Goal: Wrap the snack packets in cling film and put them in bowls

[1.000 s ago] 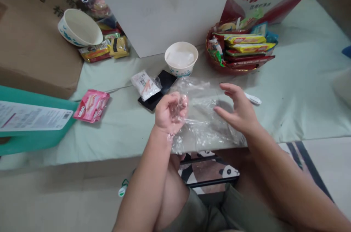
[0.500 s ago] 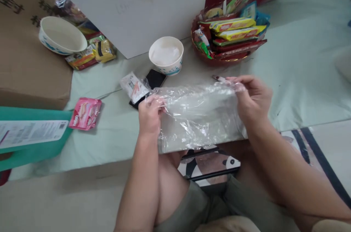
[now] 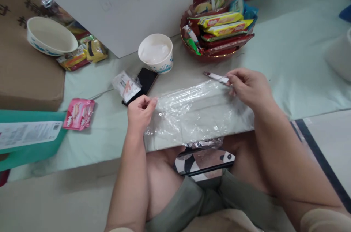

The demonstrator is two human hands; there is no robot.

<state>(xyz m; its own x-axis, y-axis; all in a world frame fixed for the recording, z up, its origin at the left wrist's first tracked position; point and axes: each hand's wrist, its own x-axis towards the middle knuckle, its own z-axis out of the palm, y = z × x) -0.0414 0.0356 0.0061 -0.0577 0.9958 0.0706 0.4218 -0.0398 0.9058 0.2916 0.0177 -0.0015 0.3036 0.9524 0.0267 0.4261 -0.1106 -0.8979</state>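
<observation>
A clear plastic bag is stretched between my two hands at the table's front edge, its lower part hanging over my lap. My left hand pinches its upper left corner between thumb and fingers. At the upper right corner my right hand is closed on the plastic. A small white stick-like item with a dark end lies just beyond the right fingertips; whether they touch it I cannot tell. Near my left hand, a white packet rests partly on a dark phone.
A paper bowl stands behind the bag, beside a red basket of wrapped snacks. Left are a pink snack packet, a green box, a carton and another paper bowl. A white box stands behind.
The bag has been drawn wider and flatter, with my hands farther apart. More of the white stick-like item shows by my right hand. The whole view has shifted slightly.
</observation>
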